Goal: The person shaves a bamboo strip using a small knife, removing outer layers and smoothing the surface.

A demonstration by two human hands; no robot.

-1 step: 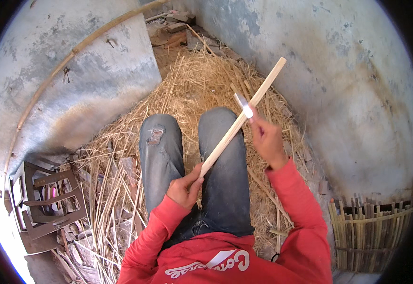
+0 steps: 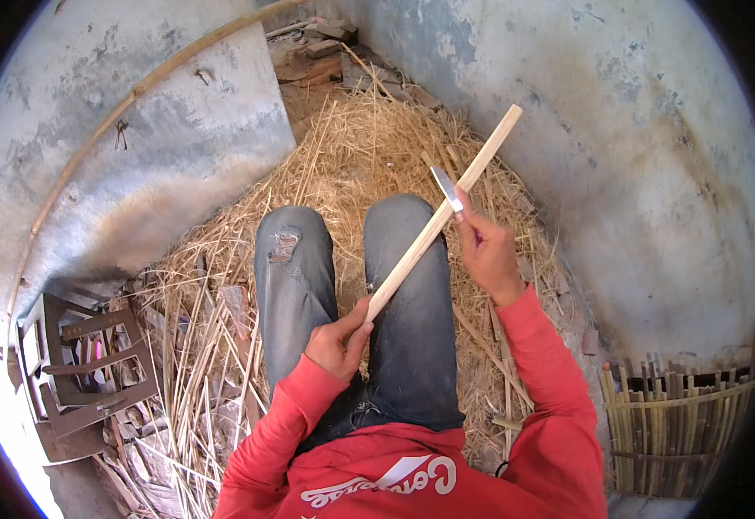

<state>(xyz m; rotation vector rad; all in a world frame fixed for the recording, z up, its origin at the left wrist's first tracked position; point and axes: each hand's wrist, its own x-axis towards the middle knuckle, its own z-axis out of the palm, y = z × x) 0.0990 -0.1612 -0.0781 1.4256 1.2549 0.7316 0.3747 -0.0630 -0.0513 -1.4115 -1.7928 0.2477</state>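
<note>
A long pale strip, bamboo or wood by its look, (image 2: 412,255) runs slantwise across my right thigh, its far end up and to the right. My left hand (image 2: 336,346) is closed around its near end, between my knees. In my right hand (image 2: 488,258) is a knife with a bright blade (image 2: 446,188); the fingers wrap its handle, which is mostly hidden. The blade crosses the strip past its middle, pointing up and left. Whether its edge bites into the strip I cannot tell.
Shavings (image 2: 356,130) heap on the floor beyond my knees. Thin strips (image 2: 209,389) lie at the left beside a dark broken frame (image 2: 101,346). A slatted basket (image 2: 680,432) stands at the lower right. A long curved pole (image 2: 101,134) leans along the left wall; bricks (image 2: 321,48) fill the far corner.
The knife blade has turned slightly in my right hand and no longer glares. My left hand and the strip stay nearly where they were.
</note>
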